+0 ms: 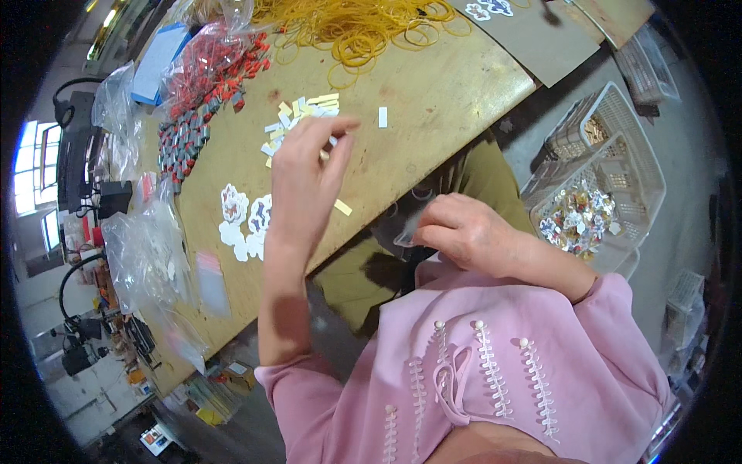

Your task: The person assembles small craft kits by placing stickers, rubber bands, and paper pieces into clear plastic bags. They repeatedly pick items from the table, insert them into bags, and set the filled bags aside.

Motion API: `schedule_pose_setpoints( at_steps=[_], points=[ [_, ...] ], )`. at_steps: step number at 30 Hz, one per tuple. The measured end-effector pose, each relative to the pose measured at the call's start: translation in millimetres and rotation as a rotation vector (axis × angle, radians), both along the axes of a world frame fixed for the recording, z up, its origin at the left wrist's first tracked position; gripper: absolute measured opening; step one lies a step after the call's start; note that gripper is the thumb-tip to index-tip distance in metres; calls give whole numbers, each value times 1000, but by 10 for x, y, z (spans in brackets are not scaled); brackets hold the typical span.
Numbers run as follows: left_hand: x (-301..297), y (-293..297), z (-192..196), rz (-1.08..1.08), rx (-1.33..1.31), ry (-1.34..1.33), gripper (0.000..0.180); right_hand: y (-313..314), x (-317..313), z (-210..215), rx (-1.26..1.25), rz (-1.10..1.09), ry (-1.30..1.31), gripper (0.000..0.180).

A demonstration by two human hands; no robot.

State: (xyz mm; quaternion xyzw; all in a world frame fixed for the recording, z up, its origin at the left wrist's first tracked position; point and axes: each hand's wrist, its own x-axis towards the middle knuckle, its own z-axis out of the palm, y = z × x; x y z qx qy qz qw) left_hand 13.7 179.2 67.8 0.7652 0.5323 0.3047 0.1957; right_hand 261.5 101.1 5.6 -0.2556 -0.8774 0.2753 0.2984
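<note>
Left hand [303, 182] stretched forward, fingertips pinched together; right hand [464, 232] curled loosely just right of it, tucked nearer the body.

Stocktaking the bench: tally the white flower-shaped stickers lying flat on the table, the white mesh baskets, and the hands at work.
Flower-shaped stickers: 4, roughly, since they overlap
White mesh baskets: 1 plainly seen; others nearby are unclear
Hands: 2, left hand and right hand
Total: 7
</note>
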Motion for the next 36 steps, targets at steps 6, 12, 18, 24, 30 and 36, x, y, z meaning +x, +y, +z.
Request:
schedule_pose_setpoints(
  at_steps=[6,12,18,24,30,36],
  points=[
    [72,1008,-352,-31,0,119,25,-58,56,-133,-64,-49,73,30],
    [-55,1398,-471,-17,-334,93,19,1,181,-166,-116,-54,72,44],
    [-176,1340,-521,-9,-399,-184,15,40,172,-193,-151,-3,70,56],
    [-136,1128,-382,2,-307,-297,15,28,164,-230,-160,-17,70,56],
    [-323,1138,-330,41,-275,-554,18,20,124,-186,-192,-5,46,54],
    [-223,714,-94,-13,-640,-796,27,-5,117,-195,-180,-42,49,50]
  ],
)
